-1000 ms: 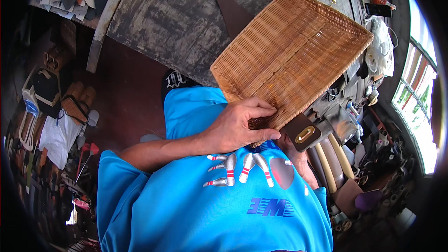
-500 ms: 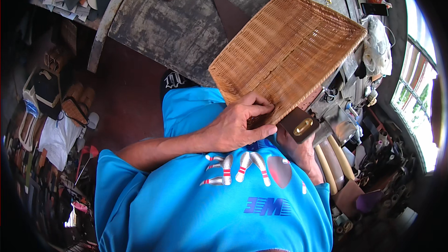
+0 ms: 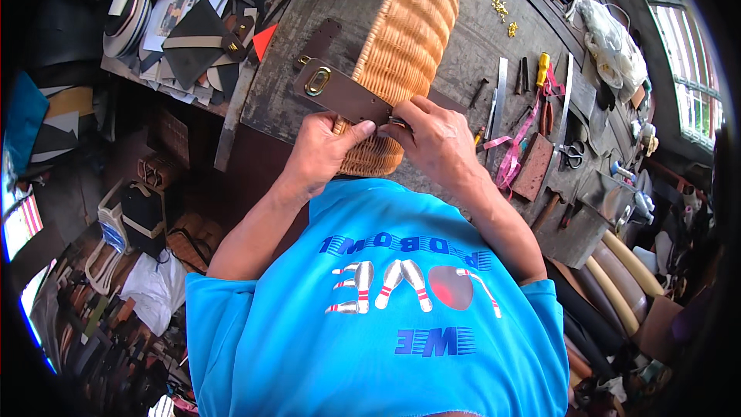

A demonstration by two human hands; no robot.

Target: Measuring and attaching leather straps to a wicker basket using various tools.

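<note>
A brown leather strap (image 3: 349,100) with a brass oval turn-lock plate (image 3: 317,81) at its left end lies across the edge of a wicker basket (image 3: 409,38). The basket stands turned on its side, its woven outer wall toward the right. My left hand (image 3: 324,150) presses its thumb on the strap's lower edge, its fingers curled behind at the basket's rim. Bent fingers of my right hand (image 3: 440,135) pinch at the strap's right end, against the wicker; whether they also hold something small is hidden.
Two more dark leather pieces lie on the worn table (image 3: 270,100), one left of the basket. Brass fasteners (image 3: 500,8), a yellow-handled screwdriver (image 3: 543,68), a pink tape (image 3: 511,158), scissors (image 3: 572,156) and a plastic bag (image 3: 614,42) lie to the right. Leather scraps (image 3: 197,38) cover the far-left surface.
The basket has been turned from showing its inside to showing its outer wall. My left hand has come out of it; my right hand has moved up from beneath to the strap's right end.
</note>
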